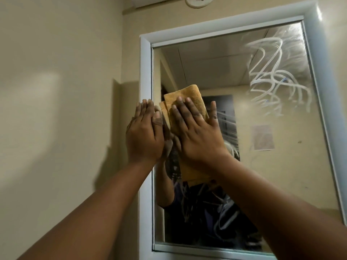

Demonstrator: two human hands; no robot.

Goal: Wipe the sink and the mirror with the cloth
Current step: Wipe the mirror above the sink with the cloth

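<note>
A white-framed mirror hangs on the beige wall in front of me. A folded orange cloth lies flat against the glass near its left edge. My right hand presses the cloth onto the mirror with straight, spread fingers. My left hand rests flat with straight fingers on the mirror's left frame and the edge of the glass, just beside the cloth. White smear streaks mark the glass at the upper right. The sink is out of view.
A beige wall fills the left side. A round white fitting sits on the wall above the mirror. The mirror reflects a ceiling, a doorway and my own arms and body.
</note>
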